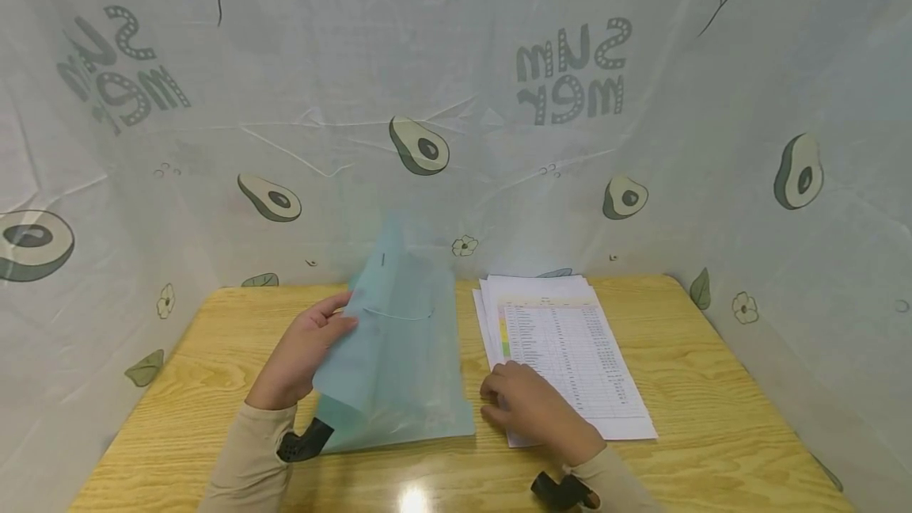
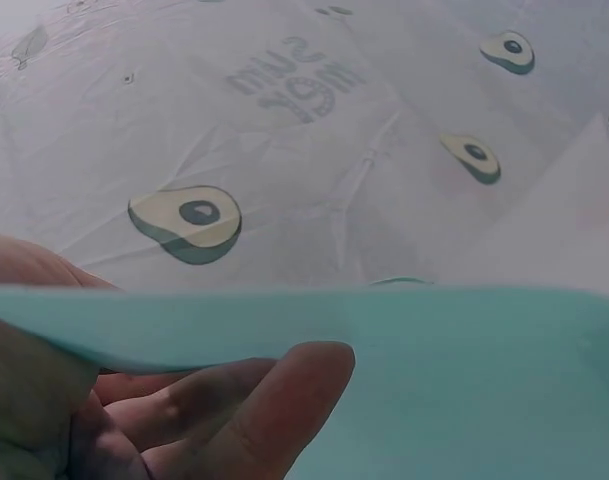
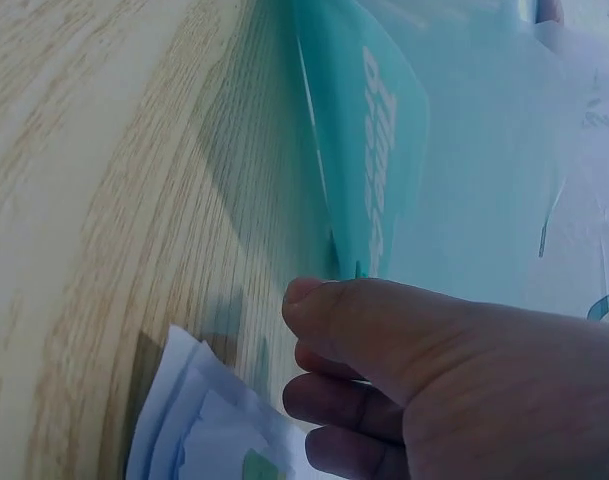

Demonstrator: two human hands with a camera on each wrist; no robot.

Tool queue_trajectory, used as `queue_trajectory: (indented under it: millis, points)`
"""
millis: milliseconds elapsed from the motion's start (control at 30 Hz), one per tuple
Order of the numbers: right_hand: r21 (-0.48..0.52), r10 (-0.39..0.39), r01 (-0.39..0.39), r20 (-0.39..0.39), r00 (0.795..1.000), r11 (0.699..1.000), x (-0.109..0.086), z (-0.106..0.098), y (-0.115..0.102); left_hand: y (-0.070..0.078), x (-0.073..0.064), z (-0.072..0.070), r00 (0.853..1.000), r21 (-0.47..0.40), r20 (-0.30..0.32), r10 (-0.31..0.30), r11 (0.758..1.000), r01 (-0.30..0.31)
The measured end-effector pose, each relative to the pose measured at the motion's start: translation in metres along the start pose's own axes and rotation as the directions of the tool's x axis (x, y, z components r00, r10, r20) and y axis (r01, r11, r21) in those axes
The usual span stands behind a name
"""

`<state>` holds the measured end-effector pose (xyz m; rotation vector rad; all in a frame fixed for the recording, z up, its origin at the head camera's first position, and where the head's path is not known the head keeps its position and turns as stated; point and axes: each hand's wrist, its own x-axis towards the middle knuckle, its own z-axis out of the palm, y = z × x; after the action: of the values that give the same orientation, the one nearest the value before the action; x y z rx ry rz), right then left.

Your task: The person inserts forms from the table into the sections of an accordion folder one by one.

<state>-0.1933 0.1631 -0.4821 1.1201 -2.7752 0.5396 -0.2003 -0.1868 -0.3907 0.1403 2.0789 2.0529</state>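
A translucent teal plastic folder lies on the table, its front cover lifted and bent over to the left. My left hand grips the edge of that raised cover, the thumb on the near face and the other fingers partly hidden behind it. A thin elastic loop hangs across the folder. Over the lower left edge of a stack of white papers hovers my right hand, fingers loosely bent with nothing between them. The top sheet carries a printed table with coloured cells. In the right wrist view the stack's corners fan slightly.
The wooden table has a light yellow grain. A pale curtain printed with avocados and lettering hangs behind and at both sides. Black wrist straps sit on both forearms over beige sleeves.
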Motion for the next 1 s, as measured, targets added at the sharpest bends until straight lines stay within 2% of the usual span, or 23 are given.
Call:
queue_trajectory:
  millis: [267, 467, 700, 1000]
  points:
    - [-0.009, 0.024, -0.024, -0.018, 1.0, 1.0, -0.002, -0.0054, 0.001, -0.0006, -0.0001, -0.0017, 1.0, -0.019, -0.001, 0.006, 1.0, -0.006]
    - [-0.015, 0.036, -0.037, -0.036, 0.999, 0.999, -0.0025, -0.0074, 0.0021, 0.0005, 0.0004, -0.0001, 1.0, -0.013, -0.016, -0.012, 1.0, 0.012]
    - [-0.037, 0.057, -0.059, -0.038, 0.998, 0.998, -0.0039, -0.0042, 0.0065, -0.003, 0.0038, 0.0038, 0.999, 0.049, -0.049, -0.013, 0.999, 0.015]
    - [-0.041, 0.077, -0.079, -0.032, 0.996, 0.996, -0.0035, -0.0089, 0.0055, -0.0086, 0.0055, 0.0044, 0.999, 0.069, -0.044, 0.0, 0.998, 0.003]
